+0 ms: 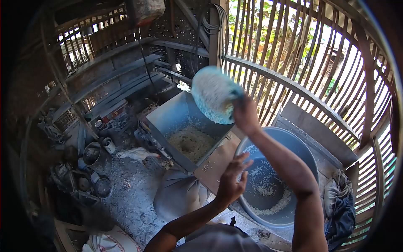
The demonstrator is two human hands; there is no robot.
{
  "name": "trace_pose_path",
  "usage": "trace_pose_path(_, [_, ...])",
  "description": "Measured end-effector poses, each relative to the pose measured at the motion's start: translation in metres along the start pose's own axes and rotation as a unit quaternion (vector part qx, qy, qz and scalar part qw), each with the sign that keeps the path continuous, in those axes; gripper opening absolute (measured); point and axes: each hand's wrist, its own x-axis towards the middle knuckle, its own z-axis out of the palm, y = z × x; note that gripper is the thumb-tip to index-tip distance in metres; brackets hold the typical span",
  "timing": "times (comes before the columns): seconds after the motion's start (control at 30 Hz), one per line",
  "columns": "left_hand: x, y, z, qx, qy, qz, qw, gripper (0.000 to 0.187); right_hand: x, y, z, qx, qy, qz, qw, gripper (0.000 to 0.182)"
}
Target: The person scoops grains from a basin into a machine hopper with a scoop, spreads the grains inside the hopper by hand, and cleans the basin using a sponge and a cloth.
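My right hand (245, 114) grips the rim of a light blue round basin (212, 93), blurred by motion. Whitish grain, which looks like rice, covers much of its inside. The basin is raised and tilted over the far right side of a square metal hopper (161, 115), which has grain (191, 140) lying at its bottom. Nothing shows in my left hand (233, 178), whose fingers are apart, near the left rim of a large grey tub (308, 155). Scattered grain (268, 189) lies inside that tub, below my right forearm.
A brown board (218, 164) lies between hopper and tub. A full grey sack (178, 193) stands below the hopper. A white bird-like shape (136, 154), several buckets and clutter are on the dusty floor at left. Slatted walls (285, 42) enclose the right side; dark bags (340, 210) lean there.
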Motion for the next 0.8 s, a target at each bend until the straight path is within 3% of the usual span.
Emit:
trace_pose_path(0.03, [0.000, 0.000, 0.003, 0.007, -0.025, 0.032, 0.999, 0.042, 0.001, 0.010, 0.020, -0.154, -0.056, -0.066, 0.984, 0.064])
trace_pose_path(0.1, [0.000, 0.005, 0.011, 0.013, -0.030, 0.038, 0.999, 0.031, -0.002, 0.006, 0.046, -0.247, -0.160, -0.122, 0.948, 0.074])
trace_pose_path(0.13, [-0.002, 0.002, 0.012, 0.015, -0.045, 0.037, 0.998, 0.029, -0.004, 0.007, 0.050, -0.247, -0.129, -0.189, 0.942, 0.078])
trace_pose_path(0.2, [-0.002, -0.002, 0.013, 0.024, -0.069, 0.044, 0.996, 0.021, -0.002, 0.011, 0.063, -0.258, -0.140, -0.212, 0.932, 0.074])
trace_pose_path(0.3, [0.007, 0.000, 0.009, -0.003, -0.107, -0.006, 0.994, 0.019, -0.005, -0.002, 0.057, -0.263, -0.154, -0.194, 0.932, 0.075])
trace_pose_path(0.43, [0.019, 0.010, 0.004, 0.027, -0.133, 0.021, 0.991, 0.020, -0.010, -0.035, 0.019, -0.197, -0.149, -0.161, 0.956, 0.083])
trace_pose_path(0.5, [0.020, 0.008, 0.011, 0.038, -0.182, 0.013, 0.983, 0.013, -0.013, -0.004, 0.027, -0.293, -0.173, -0.224, 0.913, 0.081])
trace_pose_path(0.57, [0.019, 0.004, 0.016, 0.091, -0.240, 0.026, 0.966, 0.018, -0.007, 0.019, 0.042, -0.312, -0.242, -0.158, 0.905, 0.078])
trace_pose_path(0.63, [0.016, -0.005, 0.016, 0.116, -0.291, 0.021, 0.950, 0.023, -0.019, 0.009, 0.034, -0.253, -0.058, -0.268, 0.928, 0.072])
trace_pose_path(0.7, [0.019, -0.004, 0.013, 0.116, -0.317, 0.016, 0.941, 0.024, -0.026, -0.025, -0.001, -0.132, -0.063, -0.150, 0.978, 0.069])
trace_pose_path(0.8, [0.028, 0.010, 0.010, 0.064, -0.338, 0.024, 0.939, 0.023, -0.064, -0.028, -0.056, -0.059, 0.134, -0.139, 0.979, 0.062])
